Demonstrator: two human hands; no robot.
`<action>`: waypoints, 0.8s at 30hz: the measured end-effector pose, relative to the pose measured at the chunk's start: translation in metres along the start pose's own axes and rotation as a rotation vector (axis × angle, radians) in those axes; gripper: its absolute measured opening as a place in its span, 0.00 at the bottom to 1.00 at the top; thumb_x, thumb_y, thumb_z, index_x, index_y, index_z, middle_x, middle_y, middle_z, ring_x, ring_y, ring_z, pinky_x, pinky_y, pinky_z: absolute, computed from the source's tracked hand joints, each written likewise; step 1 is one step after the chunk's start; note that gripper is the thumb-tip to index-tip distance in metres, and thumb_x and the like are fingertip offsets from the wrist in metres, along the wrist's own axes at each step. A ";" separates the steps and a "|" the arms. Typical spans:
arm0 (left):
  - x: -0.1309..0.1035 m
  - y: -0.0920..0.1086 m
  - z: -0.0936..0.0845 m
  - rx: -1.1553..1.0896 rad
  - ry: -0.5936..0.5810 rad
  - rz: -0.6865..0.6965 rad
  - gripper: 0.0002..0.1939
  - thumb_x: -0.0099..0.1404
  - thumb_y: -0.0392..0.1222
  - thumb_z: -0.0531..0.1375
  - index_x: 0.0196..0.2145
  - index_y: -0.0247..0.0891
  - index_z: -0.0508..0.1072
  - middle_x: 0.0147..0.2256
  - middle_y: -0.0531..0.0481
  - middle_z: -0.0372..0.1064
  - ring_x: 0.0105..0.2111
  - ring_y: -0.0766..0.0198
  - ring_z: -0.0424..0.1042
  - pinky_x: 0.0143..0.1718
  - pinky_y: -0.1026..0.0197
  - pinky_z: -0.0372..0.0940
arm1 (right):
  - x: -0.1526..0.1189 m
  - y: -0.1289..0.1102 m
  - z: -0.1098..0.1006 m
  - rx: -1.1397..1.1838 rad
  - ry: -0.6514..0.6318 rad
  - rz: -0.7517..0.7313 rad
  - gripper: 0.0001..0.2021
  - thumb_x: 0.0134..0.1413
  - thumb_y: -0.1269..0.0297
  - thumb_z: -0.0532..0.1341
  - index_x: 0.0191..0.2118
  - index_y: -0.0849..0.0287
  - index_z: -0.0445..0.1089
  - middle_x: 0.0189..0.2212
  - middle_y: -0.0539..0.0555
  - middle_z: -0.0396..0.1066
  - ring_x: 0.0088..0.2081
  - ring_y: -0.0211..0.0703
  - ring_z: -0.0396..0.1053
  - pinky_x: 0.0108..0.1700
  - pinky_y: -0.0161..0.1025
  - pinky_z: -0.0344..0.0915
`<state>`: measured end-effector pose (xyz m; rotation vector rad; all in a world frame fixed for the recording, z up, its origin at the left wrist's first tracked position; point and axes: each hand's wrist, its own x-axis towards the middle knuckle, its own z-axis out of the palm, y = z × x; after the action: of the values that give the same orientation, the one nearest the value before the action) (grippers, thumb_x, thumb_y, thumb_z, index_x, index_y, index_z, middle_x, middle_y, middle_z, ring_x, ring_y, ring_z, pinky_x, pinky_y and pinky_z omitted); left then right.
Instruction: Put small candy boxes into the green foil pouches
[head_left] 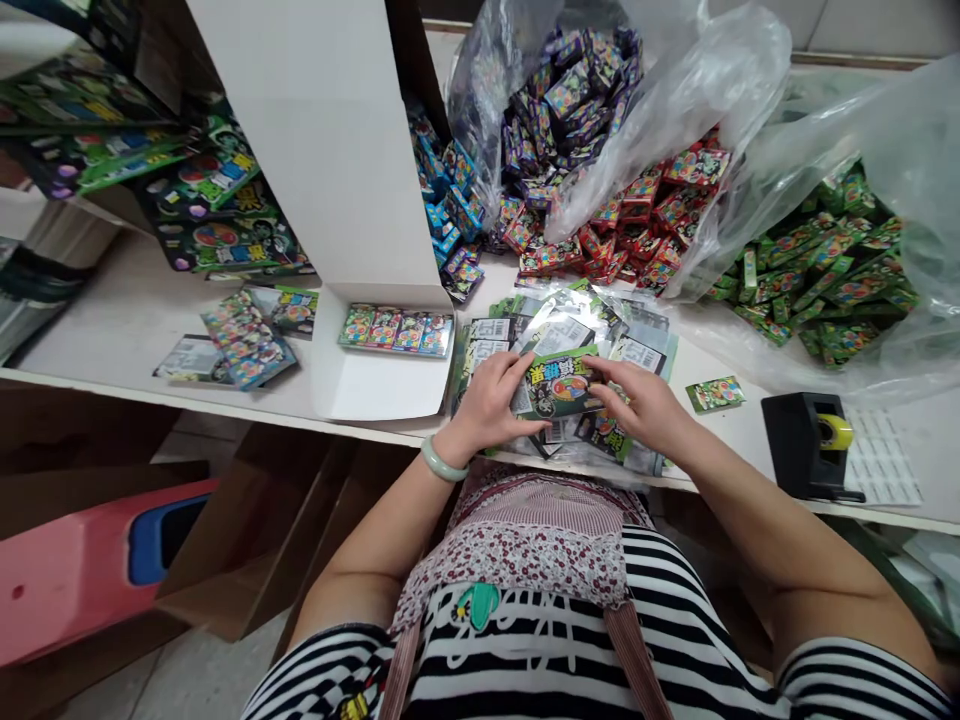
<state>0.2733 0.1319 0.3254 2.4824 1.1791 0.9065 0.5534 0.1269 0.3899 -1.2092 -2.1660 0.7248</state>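
Between my hands is a flat green-and-black candy bag (562,385) with printed lettering. My left hand (496,398) grips its left end, thumb below and fingers above. The fingers of my right hand (636,400) close on its right edge. Beneath it lies a loose pile of similar bags (491,332), some showing their clear and label sides. Left of the pile stands an open white carton (375,395), its tall lid raised. A row of small candy boxes (397,330), green, red and blue, sits along the carton's back.
Clear plastic sacks at the back hold purple boxes (574,95), red boxes (645,215) and green boxes (832,260). At right are a single green box (715,394) and a tape dispenser (802,445). Printed cartons (225,205) stack at left; a pink stool (67,560) stands below.
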 end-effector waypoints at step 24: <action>-0.047 -0.006 -0.041 -0.382 0.271 -0.165 0.55 0.52 0.71 0.66 0.69 0.44 0.54 0.54 0.36 0.62 0.54 0.43 0.67 0.54 0.38 0.67 | 0.298 0.008 0.161 -0.385 -0.053 0.133 0.28 0.61 0.67 0.59 0.66 0.63 0.56 0.67 0.66 0.54 0.66 0.59 0.52 0.64 0.53 0.53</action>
<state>0.2215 0.0983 0.3348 1.9777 1.1408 1.3101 0.3154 0.3601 0.3311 -1.5538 -2.3573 0.4025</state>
